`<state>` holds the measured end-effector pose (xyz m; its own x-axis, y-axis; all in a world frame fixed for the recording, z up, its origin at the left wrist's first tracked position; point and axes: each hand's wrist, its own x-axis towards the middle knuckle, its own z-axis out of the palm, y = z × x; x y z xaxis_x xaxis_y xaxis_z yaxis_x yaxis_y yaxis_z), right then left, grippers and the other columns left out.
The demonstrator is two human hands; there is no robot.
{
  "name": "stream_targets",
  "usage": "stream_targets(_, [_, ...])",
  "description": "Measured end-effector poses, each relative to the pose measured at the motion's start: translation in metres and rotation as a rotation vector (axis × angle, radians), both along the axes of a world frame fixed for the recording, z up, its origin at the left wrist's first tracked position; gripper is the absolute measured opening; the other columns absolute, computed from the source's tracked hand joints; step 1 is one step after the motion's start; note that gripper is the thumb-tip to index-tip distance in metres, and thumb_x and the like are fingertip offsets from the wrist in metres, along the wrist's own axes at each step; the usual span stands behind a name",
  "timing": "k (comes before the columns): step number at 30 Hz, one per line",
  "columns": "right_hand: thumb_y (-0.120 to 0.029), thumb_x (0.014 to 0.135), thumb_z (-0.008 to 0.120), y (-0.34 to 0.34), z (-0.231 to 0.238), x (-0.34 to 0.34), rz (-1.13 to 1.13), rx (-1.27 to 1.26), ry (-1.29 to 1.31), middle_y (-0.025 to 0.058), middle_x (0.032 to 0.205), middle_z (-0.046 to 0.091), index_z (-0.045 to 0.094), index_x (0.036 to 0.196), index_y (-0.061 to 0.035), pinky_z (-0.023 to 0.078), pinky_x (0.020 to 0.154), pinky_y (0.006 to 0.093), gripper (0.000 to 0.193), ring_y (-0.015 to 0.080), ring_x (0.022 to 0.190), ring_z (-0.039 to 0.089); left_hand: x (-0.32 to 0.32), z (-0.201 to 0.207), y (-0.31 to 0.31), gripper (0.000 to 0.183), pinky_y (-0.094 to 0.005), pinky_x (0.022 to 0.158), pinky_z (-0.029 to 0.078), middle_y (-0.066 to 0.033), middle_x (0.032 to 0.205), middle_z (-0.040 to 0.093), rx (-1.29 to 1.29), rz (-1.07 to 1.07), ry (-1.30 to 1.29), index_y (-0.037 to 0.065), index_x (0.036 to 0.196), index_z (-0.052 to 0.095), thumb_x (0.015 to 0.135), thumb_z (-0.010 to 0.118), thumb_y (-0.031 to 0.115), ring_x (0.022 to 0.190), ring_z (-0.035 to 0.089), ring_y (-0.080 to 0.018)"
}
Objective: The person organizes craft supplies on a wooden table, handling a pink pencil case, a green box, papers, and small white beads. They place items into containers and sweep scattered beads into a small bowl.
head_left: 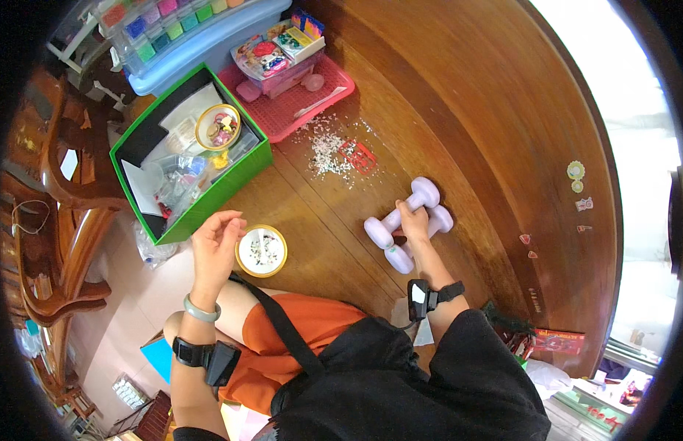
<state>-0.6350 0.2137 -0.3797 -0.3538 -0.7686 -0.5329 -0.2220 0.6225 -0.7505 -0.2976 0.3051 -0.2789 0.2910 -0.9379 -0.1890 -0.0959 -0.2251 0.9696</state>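
Observation:
My right hand (412, 220) is wrapped around the handle of a lilac dumbbell (423, 192). A second lilac dumbbell (400, 259) lies against it, partly under my hand and the first one. My left hand (218, 239) is loosely bent with its fingers stretched to the right, and nothing shows in it. Just right of those fingers sits a round white dish with a gold rim (284, 256), holding small dark and pale bits. Beyond it, white crumbs (328, 153) are scattered over the wood around a red flat openwork piece (358, 156).
A green open box (266, 156) with plastic bags and a gold-rimmed dish of trinkets (218, 126) stands at the left. Behind it are a pink tray (345, 88), a clear pink container (282, 76) and a blue bin (209, 38). Carved wooden furniture (77, 191) stands far left.

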Motion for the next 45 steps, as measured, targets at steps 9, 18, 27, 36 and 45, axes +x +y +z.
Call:
stream_targets(9, [-0.024, 0.073, 0.062, 0.017, 0.014, -0.024, -0.014, 0.033, 0.07, 0.0131, 0.073, 0.055, 0.048, 0.086, 0.0028, 0.05, 0.035, 0.0343, 0.033, 0.0218, 0.052, 0.057, 0.002, -0.002, -0.002, 0.016, -0.021, 0.064, 0.046, -0.0074, 0.081, 0.06, -0.007, 0.012, 0.018, -0.003, 0.094, 0.056, 0.085, 0.051, 0.009, 0.068, 0.056, -0.0093])
stream_targets(18, [-0.024, 0.071, 0.063, 0.061, 0.035, -0.075, -0.038, -0.008, 0.239, 0.0138, 0.081, 0.057, 0.053, 0.086, 0.0037, 0.046, 0.061, 0.0325, 0.033, 0.0202, 0.073, 0.056, -0.009, -0.018, -0.008, 0.016, -0.0213, 0.064, 0.046, -0.0072, 0.081, 0.06, 0.009, -0.049, 0.037, -0.003, 0.093, 0.056, 0.085, 0.051, 0.009, 0.069, 0.056, -0.0096])
stream_targets(27, [-0.029, 0.072, 0.063, 0.042, 0.009, -0.043, 0.046, 0.082, 0.119, 0.0122, 0.078, 0.056, 0.05, 0.087, 0.0028, 0.048, 0.036, 0.0336, 0.037, 0.0224, 0.061, 0.058, -0.011, -0.015, -0.015, 0.015, -0.0213, 0.063, 0.047, -0.0072, 0.081, 0.06, 0.001, -0.064, 0.044, -0.002, 0.093, 0.056, 0.085, 0.051, 0.008, 0.069, 0.057, -0.0097])
stream_targets(36, [-0.026, 0.071, 0.063, 0.047, -0.004, -0.084, 0.02, 0.223, 0.169, 0.0165, 0.083, 0.057, 0.051, 0.089, 0.0066, 0.051, 0.04, 0.0366, 0.039, 0.0251, 0.067, 0.06, -0.012, -0.021, -0.013, 0.015, -0.0213, 0.063, 0.046, -0.0072, 0.08, 0.06, 0.018, -0.052, 0.031, -0.003, 0.094, 0.056, 0.085, 0.051, 0.009, 0.068, 0.056, -0.0093])
stream_targets(45, [-0.04, 0.073, 0.063, 0.04, 0.04, -0.089, 0.282, 0.44, 0.403, 0.0175, 0.071, 0.059, 0.056, 0.074, 0.0053, 0.051, 0.047, 0.035, 0.046, 0.0252, 0.064, 0.061, -0.028, -0.022, -0.024, 0.015, -0.0217, 0.064, 0.046, -0.0071, 0.08, 0.06, 0.059, -0.087, 0.037, -0.002, 0.093, 0.057, 0.084, 0.051, 0.008, 0.07, 0.057, -0.0102])
